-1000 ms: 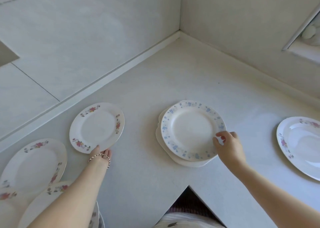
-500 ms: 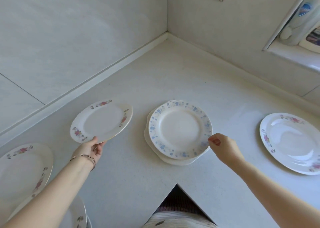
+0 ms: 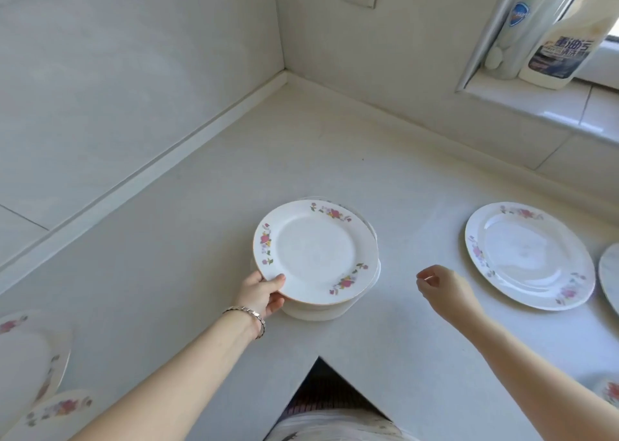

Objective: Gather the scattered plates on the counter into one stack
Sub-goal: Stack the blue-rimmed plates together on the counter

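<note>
While the left hand [image 3: 263, 295] pinches the near edge of a pink-flowered plate [image 3: 316, 251], thumb on top and fingers under, that plate sits over the small stack [image 3: 315, 310] in the middle of the white bench [image 3: 201, 239]. The right hand [image 3: 442, 288] hangs loose and half curled, holding nothing, between the stack and a bigger flowered plate [image 3: 529, 254] lying flat on its right
</note>
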The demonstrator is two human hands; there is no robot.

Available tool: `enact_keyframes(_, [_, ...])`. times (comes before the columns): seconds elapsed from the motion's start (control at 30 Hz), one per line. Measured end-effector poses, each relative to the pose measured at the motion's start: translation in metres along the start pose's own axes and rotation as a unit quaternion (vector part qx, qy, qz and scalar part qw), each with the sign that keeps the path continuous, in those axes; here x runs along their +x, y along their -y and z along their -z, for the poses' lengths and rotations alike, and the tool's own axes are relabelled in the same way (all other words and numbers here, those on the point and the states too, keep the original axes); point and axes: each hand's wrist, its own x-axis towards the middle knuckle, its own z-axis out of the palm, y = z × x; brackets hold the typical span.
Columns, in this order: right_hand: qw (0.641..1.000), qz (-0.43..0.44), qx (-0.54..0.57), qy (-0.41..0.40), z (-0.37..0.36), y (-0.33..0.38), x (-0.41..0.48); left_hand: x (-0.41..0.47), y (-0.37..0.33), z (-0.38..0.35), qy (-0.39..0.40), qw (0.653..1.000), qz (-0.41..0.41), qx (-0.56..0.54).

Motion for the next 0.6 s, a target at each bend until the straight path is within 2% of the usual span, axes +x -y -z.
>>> enact_keyframes(0.17, [1.000, -0.001, 0.017, 0.004, 0.005, -0.009, -0.001, 0.007, 0.006, -0.008, -0.005, 0.999, 0.004, 0.031])
enact_keyframes(0.3, [1.000, 0.003, 0.010, 0.019, 0.003, -0.009, -0.002, 0.010, 0.007, -0.005, -0.021, 0.991, 0.009, 0.135])
enact_keyframes(0.43, [0.999, 0.016, -0.004, 0.035, -0.001, -0.005, 0.000, 0.014, 0.005, -0.004, -0.032, 0.958, 0.016, 0.285])
enact_keyframes(0.6, [0.998, 0.040, -0.026, 0.041, -0.005, 0.002, 0.001, 0.015, -0.002, -0.006, -0.059, 0.909, 0.029, 0.411])
